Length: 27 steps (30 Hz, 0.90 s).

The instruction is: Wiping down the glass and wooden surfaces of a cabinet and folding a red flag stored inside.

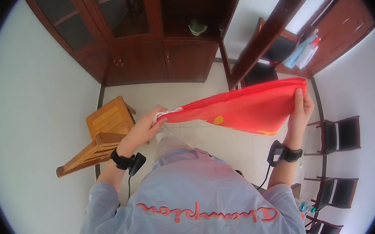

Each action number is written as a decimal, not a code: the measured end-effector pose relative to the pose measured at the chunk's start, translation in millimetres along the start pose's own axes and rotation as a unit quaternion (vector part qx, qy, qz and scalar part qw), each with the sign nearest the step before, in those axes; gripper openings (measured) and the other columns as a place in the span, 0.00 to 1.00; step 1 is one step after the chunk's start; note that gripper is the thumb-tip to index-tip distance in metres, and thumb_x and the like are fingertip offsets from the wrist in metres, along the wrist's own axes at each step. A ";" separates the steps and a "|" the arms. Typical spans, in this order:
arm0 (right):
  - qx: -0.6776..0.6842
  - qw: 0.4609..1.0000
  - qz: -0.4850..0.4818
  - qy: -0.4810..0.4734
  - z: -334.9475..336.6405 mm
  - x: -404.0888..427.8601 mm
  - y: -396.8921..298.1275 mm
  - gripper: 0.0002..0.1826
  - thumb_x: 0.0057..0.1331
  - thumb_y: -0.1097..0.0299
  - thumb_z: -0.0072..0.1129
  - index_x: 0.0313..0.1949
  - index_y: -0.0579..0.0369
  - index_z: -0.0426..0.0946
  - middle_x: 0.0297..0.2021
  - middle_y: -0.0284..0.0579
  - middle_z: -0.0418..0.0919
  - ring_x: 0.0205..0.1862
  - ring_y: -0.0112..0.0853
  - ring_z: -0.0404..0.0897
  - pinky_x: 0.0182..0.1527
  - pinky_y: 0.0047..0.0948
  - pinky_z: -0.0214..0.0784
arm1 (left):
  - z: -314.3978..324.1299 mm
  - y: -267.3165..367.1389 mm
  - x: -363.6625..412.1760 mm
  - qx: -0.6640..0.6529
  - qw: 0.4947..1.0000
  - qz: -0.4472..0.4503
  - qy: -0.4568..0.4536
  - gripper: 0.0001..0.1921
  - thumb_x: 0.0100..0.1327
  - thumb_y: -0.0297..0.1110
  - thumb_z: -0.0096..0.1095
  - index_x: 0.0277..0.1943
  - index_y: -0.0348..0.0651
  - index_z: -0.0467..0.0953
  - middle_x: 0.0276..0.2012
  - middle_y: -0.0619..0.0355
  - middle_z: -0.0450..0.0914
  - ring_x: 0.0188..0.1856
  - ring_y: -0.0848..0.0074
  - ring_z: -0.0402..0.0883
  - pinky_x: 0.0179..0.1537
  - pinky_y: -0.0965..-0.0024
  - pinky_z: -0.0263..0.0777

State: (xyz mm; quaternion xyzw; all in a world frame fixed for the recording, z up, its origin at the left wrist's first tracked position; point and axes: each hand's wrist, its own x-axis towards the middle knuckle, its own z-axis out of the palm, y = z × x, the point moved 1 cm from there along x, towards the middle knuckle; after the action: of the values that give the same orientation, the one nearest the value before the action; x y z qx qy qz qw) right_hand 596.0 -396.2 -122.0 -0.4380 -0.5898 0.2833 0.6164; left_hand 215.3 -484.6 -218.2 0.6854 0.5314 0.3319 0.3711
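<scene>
A red cloth flag (250,106) with yellow markings, folded in layers, stretches between my two hands. My left hand (151,122) pinches its narrow end, where a white cord (170,111) runs along the edge. At the wide end, my right hand (302,105) grips the stacked corner, its thumb lying on the near face. The cloth hangs in the air in front of my body, and its lower edge slopes down towards the right. Both wrists carry black straps with small cabled devices. How many layers the fold has cannot be made out.
A wooden chair (110,118) stands by the wall on the left. Ahead is a dark wooden cabinet (135,61) with glass doors and a green item (197,27) on a shelf. A dark wooden beam (276,25) slants at upper right. Several black chairs (338,135) line the right wall.
</scene>
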 end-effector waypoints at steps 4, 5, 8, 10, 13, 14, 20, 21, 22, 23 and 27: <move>0.015 1.000 -0.004 0.022 -21.5 -1.5 5.2 0.12 0.67 0.66 0.48 0.43 0.62 0.74 0.34 0.36 0.76 0.34 0.20 0.71 0.40 0.17 0.62 | -16.4 14.4 7.9 -0.093 0.993 0.007 0.073 0.10 0.61 0.24 0.54 0.45 0.37 0.69 0.37 0.62 0.73 0.41 0.82 0.70 0.42 0.78 0.65; 0.015 1.000 -0.004 0.025 -21.5 -3.6 4.1 0.12 0.67 0.66 0.48 0.43 0.62 0.74 0.34 0.36 0.76 0.34 0.20 0.71 0.40 0.17 0.62 | -18.3 18.7 8.6 -0.092 0.993 0.008 0.071 0.10 0.61 0.24 0.54 0.45 0.37 0.69 0.37 0.62 0.73 0.41 0.82 0.70 0.42 0.78 0.65; -0.061 0.996 -0.037 0.055 -20.3 -9.1 1.8 0.15 0.67 0.68 0.47 0.51 0.60 0.69 0.35 0.37 0.76 0.35 0.19 0.71 0.41 0.17 0.62 | -26.0 29.5 14.4 -0.183 0.972 0.050 0.141 0.11 0.60 0.25 0.57 0.46 0.37 0.69 0.38 0.62 0.74 0.41 0.82 0.72 0.43 0.79 0.66; -0.075 0.997 -0.005 -0.007 -22.7 -17.1 1.5 0.19 0.67 0.71 0.45 0.57 0.57 0.62 0.37 0.40 0.76 0.37 0.20 0.72 0.41 0.17 0.62 | -32.0 35.5 18.1 -0.264 0.948 0.078 0.160 0.11 0.60 0.24 0.56 0.45 0.39 0.65 0.40 0.60 0.75 0.41 0.83 0.73 0.43 0.80 0.67; -0.125 0.990 -0.025 -0.056 -29.7 -23.8 5.1 0.19 0.67 0.73 0.44 0.58 0.56 0.61 0.38 0.39 0.75 0.35 0.20 0.71 0.39 0.16 0.61 | -41.1 36.2 20.7 -0.311 0.932 0.089 0.163 0.12 0.61 0.23 0.55 0.43 0.42 0.61 0.38 0.59 0.77 0.39 0.84 0.75 0.42 0.82 0.67; -0.143 0.987 -0.060 -0.050 -28.3 -24.5 7.9 0.16 0.67 0.75 0.44 0.54 0.57 0.63 0.35 0.36 0.74 0.32 0.20 0.69 0.35 0.16 0.60 | -44.0 29.2 20.5 -0.289 0.937 0.061 0.186 0.12 0.60 0.23 0.55 0.44 0.43 0.61 0.37 0.59 0.77 0.37 0.84 0.75 0.39 0.82 0.67; -0.177 0.976 -0.058 -0.112 -27.9 -25.6 8.5 0.10 0.67 0.75 0.43 0.47 0.57 0.65 0.37 0.37 0.71 0.32 0.20 0.68 0.35 0.16 0.60 | -45.3 19.8 19.3 -0.294 0.926 0.080 0.222 0.10 0.58 0.21 0.57 0.41 0.39 0.67 0.35 0.58 0.79 0.35 0.84 0.76 0.37 0.82 0.69; -0.144 0.983 -0.054 -0.098 -27.5 -26.0 10.4 0.10 0.67 0.75 0.42 0.47 0.57 0.65 0.37 0.37 0.71 0.33 0.20 0.68 0.35 0.16 0.60 | -43.8 20.4 18.3 -0.303 0.922 0.079 0.226 0.10 0.57 0.20 0.57 0.41 0.38 0.69 0.34 0.59 0.79 0.36 0.83 0.76 0.37 0.82 0.69; -0.144 0.983 -0.054 -0.099 -26.6 -25.8 12.5 0.10 0.67 0.75 0.42 0.47 0.57 0.65 0.37 0.37 0.71 0.33 0.20 0.68 0.35 0.16 0.60 | -42.9 20.5 17.5 -0.312 0.919 0.078 0.229 0.09 0.56 0.20 0.58 0.41 0.36 0.71 0.34 0.59 0.79 0.36 0.83 0.76 0.37 0.82 0.69; -0.131 0.985 -0.069 -0.084 -26.0 -25.3 14.2 0.09 0.67 0.75 0.42 0.47 0.57 0.65 0.38 0.38 0.71 0.33 0.20 0.68 0.36 0.16 0.60 | -42.8 17.9 16.8 -0.313 0.918 0.077 0.230 0.09 0.56 0.20 0.58 0.41 0.36 0.71 0.34 0.59 0.79 0.36 0.83 0.76 0.37 0.82 0.69; -0.129 0.983 -0.115 -0.062 -19.6 -23.2 9.7 0.09 0.68 0.75 0.41 0.46 0.58 0.65 0.40 0.39 0.70 0.37 0.22 0.69 0.40 0.16 0.61 | -43.6 -6.8 11.8 -0.274 0.924 0.068 0.256 0.09 0.56 0.20 0.59 0.40 0.36 0.73 0.34 0.59 0.78 0.38 0.80 0.76 0.41 0.79 0.69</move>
State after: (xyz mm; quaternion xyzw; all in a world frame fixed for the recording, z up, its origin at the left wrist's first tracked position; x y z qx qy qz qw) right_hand 613.5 -415.9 -140.1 -0.4252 -0.7049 0.1586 0.5451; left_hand 177.5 -465.1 -201.4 0.4831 0.4486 0.6534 0.3721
